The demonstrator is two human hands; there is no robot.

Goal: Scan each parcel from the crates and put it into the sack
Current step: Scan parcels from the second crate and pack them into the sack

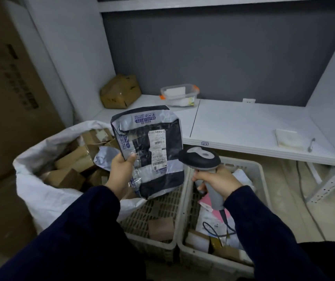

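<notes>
Just right of the one white sack (40,191), the left hand (122,171) pinches one dark poly-mailer parcel (152,151) upright, label showing. Farther right of the sack, the right hand (217,179) grips one barcode scanner (201,159). Two plastic crates (152,243) stand below, right of the sack.

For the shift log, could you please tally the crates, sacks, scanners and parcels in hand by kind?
Crates: 2
Sack: 1
Scanner: 1
Parcel in hand: 1
Total: 5
</notes>
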